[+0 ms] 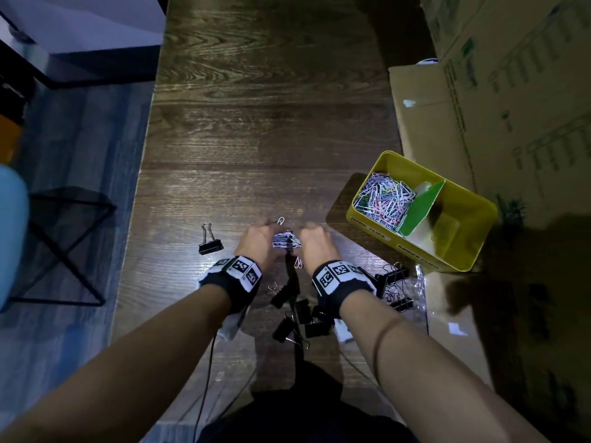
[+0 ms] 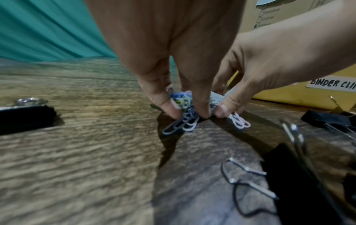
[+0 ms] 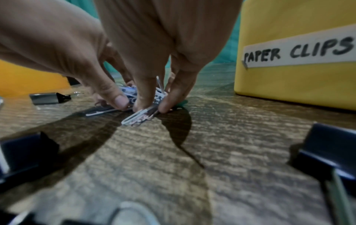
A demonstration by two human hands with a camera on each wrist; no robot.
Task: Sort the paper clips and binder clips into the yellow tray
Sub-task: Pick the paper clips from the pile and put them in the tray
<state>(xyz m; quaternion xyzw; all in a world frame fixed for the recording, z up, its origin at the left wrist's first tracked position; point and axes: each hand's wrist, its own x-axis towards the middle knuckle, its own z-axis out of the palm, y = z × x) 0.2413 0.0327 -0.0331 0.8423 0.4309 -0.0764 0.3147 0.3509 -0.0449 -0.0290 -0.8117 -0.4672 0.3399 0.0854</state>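
A small heap of coloured paper clips (image 1: pixel 287 240) lies on the wooden table (image 1: pixel 256 139), and both hands close in on it from either side. My left hand (image 1: pixel 259 239) curls its fingers (image 2: pixel 163 105) round the heap's left side. My right hand (image 1: pixel 315 240) pinches the right side with its fingers (image 3: pixel 143 97). A few clips (image 2: pixel 183 123) stick out under the fingertips. The yellow tray (image 1: pixel 460 251) stands to the right; its left compartment holds a pile of paper clips (image 1: pixel 385 199) behind a green divider (image 1: pixel 422 209). Black binder clips (image 1: pixel 302 316) lie near my wrists.
One binder clip (image 1: pixel 209 242) lies alone left of the hands, and more binder clips (image 1: pixel 395 286) lie by a clear plastic bag at the right. Cardboard boxes (image 1: pixel 479 107) stand along the table's right side. Loose paper clips (image 1: pixel 280 220) lie by the fingers. The table's left edge drops to the floor.
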